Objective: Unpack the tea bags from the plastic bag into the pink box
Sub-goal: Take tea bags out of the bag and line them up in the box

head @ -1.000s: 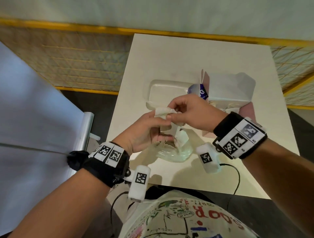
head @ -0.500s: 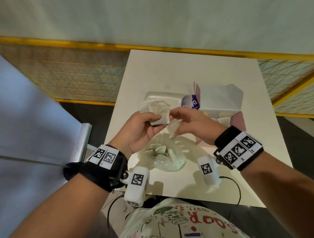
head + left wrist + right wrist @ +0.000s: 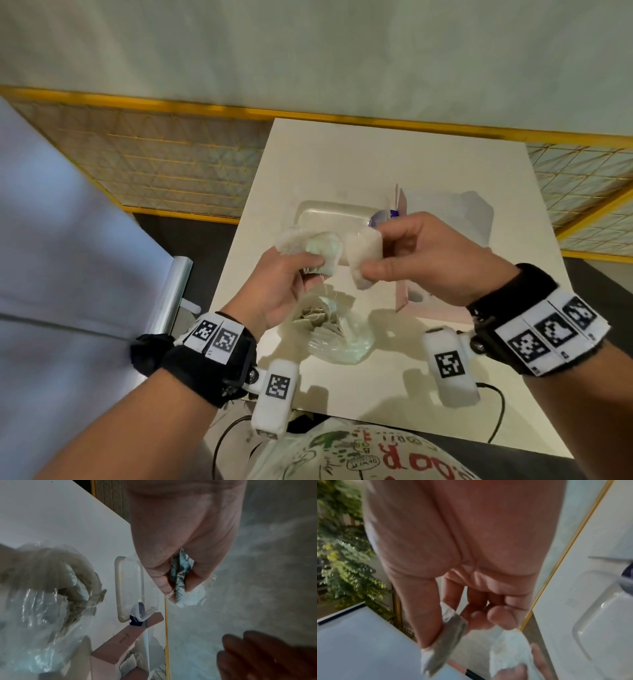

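Above the table, my left hand (image 3: pixel 294 274) grips a bunch of tea bags (image 3: pixel 317 248), seen pinched between its thumb and fingers in the left wrist view as tea bags (image 3: pixel 180 574). My right hand (image 3: pixel 404 253) pinches a single tea bag (image 3: pixel 363 255), the tea bag (image 3: pixel 447 635), just right of that bunch. Below the hands the clear plastic bag (image 3: pixel 337 330) lies open on the table with several tea bags inside. The pink box (image 3: pixel 438 310) stands open at the right, partly hidden by my right hand; tea bags show inside the box (image 3: pixel 120 650).
A clear plastic container (image 3: pixel 329 219) lies on the white table (image 3: pixel 342 164) behind the hands, a blue-labelled item (image 3: pixel 387 214) at its right end. A yellow-framed mesh fence (image 3: pixel 154 164) borders the table. A cable (image 3: pixel 496 411) hangs at the near edge.
Both hands have risen off the plastic bag, which now lies on the table. My right hand has pulled one tea bag away from the bunch held in my left hand.
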A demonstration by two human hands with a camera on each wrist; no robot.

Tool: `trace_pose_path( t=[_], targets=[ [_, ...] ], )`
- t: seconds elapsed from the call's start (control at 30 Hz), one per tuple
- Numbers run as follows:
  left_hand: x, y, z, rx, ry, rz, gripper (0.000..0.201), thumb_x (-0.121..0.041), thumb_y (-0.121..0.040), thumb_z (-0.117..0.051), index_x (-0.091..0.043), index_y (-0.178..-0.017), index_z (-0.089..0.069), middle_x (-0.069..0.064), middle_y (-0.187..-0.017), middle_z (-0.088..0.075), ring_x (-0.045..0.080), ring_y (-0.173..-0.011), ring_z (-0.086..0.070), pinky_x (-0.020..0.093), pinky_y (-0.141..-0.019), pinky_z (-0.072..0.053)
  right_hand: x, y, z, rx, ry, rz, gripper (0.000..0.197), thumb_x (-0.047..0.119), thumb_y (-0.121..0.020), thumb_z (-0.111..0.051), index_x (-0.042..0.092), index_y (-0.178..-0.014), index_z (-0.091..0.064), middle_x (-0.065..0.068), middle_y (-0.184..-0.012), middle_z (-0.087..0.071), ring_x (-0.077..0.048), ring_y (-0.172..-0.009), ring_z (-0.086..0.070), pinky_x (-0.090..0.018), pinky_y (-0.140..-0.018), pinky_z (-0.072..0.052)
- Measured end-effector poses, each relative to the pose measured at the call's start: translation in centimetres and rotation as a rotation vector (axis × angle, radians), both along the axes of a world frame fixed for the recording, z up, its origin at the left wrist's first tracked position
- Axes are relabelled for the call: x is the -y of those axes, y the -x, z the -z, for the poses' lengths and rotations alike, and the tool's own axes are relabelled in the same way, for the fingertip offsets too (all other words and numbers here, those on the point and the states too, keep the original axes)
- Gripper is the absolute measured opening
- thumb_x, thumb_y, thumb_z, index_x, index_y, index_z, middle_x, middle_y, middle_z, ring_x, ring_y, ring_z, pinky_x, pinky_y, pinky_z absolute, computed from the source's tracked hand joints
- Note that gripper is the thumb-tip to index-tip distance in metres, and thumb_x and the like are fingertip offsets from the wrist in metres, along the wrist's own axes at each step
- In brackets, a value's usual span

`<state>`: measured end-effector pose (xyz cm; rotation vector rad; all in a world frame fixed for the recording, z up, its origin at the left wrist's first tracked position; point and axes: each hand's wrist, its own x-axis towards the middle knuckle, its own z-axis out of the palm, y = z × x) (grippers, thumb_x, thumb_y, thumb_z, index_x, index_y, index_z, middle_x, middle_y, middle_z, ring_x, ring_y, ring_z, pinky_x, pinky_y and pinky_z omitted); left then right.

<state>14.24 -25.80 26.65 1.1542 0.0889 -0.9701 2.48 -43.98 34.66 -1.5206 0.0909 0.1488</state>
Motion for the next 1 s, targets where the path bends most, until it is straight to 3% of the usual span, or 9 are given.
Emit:
trace_pose_path(
  t=[0.13,0.27,0.37,0.43,0.53,0.63,0.7,0.8,1.0],
  targets=[
    [0.6,1.1,-0.6,-0.077,0.087,0.018,0.039,0.000,-0.089,-0.059,0.008,-0.126,-0.063,0.027,-0.127,-0.066,0.032,-0.111,-0.068,0.042,-0.102,-0.054,-1.4,-2.1,1.9,-0.044,0.122,0.254,0.027,0.005,-0.078,-0.081,0.001,-0.101,-0.066,-0.012,-0.081,-0.069,-0.019,-0.067,-0.059,-0.031,-0.057,-0.046],
    [0.6,1.5,-2.1,-0.169,0.202,0.043,0.040,-0.013,-0.099,-0.049,0.005,-0.132,-0.061,0.024,-0.130,-0.066,0.032,-0.112,-0.068,0.048,-0.106,-0.050,-2.8,-2.5,3.8,-0.044,0.402,0.374,0.040,0.012,-0.072,-0.087,0.015,-0.102,-0.060,-0.002,-0.075,-0.062,-0.008,-0.060,-0.059,-0.031,-0.059,-0.054],
    [0.6,1.7,-2.4,-0.110,0.179,0.067,0.044,-0.020,-0.102,-0.054,0.006,-0.138,-0.056,0.027,-0.137,-0.061,0.032,-0.116,-0.065,0.045,-0.102,-0.055,-3.9,-2.5,4.2,0.024,0.672,0.368,0.049,0.020,-0.072,-0.085,0.021,-0.109,-0.054,0.012,-0.070,-0.051,0.002,-0.059,-0.053,-0.012,-0.057,-0.042],
    [0.5,1.8,-2.3,-0.025,0.145,0.081,0.044,-0.012,-0.096,-0.063,0.006,-0.135,-0.057,0.025,-0.127,-0.067,0.031,-0.110,-0.066,0.042,-0.096,-0.058,-4.3,-2.6,4.4,0.058,0.803,0.336,0.056,0.026,-0.070,-0.083,0.026,-0.115,-0.051,0.018,-0.078,-0.048,0.002,-0.068,-0.052,-0.015,-0.061,-0.039],
    [0.1,1.9,-2.0,0.025,0.134,0.099,0.033,-0.003,-0.098,-0.059,0.004,-0.130,-0.062,0.017,-0.106,-0.074,0.025,-0.091,-0.073,0.034,-0.076,-0.062,-3.8,-2.5,4.1,0.021,0.702,0.233,0.060,0.039,-0.067,-0.083,0.034,-0.118,-0.053,0.010,-0.098,-0.059,-0.006,-0.084,-0.059,-0.026,-0.075,-0.051],
    [-0.3,1.5,-1.8,0.048,0.125,0.122,0.027,-0.002,-0.098,-0.058,0.000,-0.124,-0.066,0.014,-0.103,-0.075,0.023,-0.088,-0.073,0.030,-0.072,-0.062,-2.7,-2.4,3.1,0.010,0.497,0.223,0.031,0.034,-0.078,-0.080,0.026,-0.106,-0.066,0.003,-0.098,-0.068,-0.015,-0.083,-0.065,-0.032,-0.079,-0.055],
    [-0.5,1.5,-1.7,0.021,0.158,0.145,0.026,-0.004,-0.096,-0.062,-0.003,-0.121,-0.069,0.014,-0.107,-0.072,0.025,-0.090,-0.072,0.029,-0.073,-0.062,-2.1,-2.6,3.1,0.050,0.523,0.264,0.011,0.024,-0.085,-0.076,0.018,-0.092,-0.070,0.004,-0.088,-0.070,-0.013,-0.078,-0.063,-0.030,-0.077,-0.054],
    [-0.7,1.5,-1.9,-0.107,0.221,0.139,0.034,-0.018,-0.088,-0.058,-0.008,-0.119,-0.070,0.017,-0.111,-0.068,0.032,-0.094,-0.068,0.034,-0.073,-0.057,-1.6,-2.8,3.7,0.058,0.624,0.290,0.007,0.019,-0.087,-0.074,0.017,-0.082,-0.070,0.008,-0.077,-0.068,-0.006,-0.070,-0.060,-0.023,-0.071,-0.050],
    [-0.4,1.0,-1.9,-0.155,0.143,0.085,0.033,-0.031,-0.101,-0.046,-0.010,-0.122,-0.060,0.011,-0.096,-0.067,0.022,-0.072,-0.063,0.029,-0.062,-0.044,-0.7,-2.1,2.5,0.116,0.497,0.335,0.004,0.010,-0.087,-0.074,0.007,-0.087,-0.073,0.002,-0.077,-0.070,-0.008,-0.071,-0.062,-0.020,-0.069,-0.050]
  ],
)
